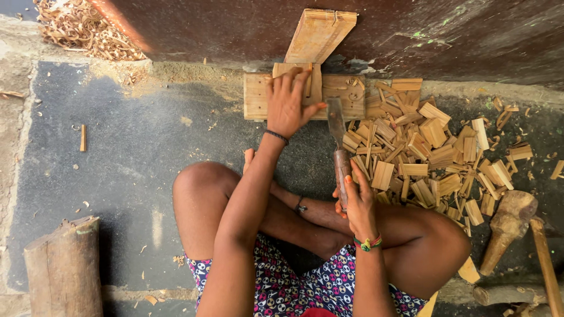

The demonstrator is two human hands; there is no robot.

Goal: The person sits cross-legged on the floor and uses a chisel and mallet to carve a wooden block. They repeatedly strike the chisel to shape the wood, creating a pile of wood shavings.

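Floor [117, 152] to the left of the knees lies mostly bare; right of them a heap of split wood pieces [429, 152] crowds up to the wall [235, 29]. Left hand [288, 103] — fingers spread flat — presses a small wooden piece [314, 82] onto the pale flat block [255, 97] at the wall's foot. Right hand [357, 202] — fingers wrapped around its handle — holds a broad-bladed knife [337, 141] just beside the block, blade pointing toward the wall.

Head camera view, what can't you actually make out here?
- Wood piece under the left hand on the wooden block: the hand covers most of it.
- Handle of the chisel: wrapped by the right hand.
- Log: cut off by the bottom edge.
- Mallet: its handle end is unclear.
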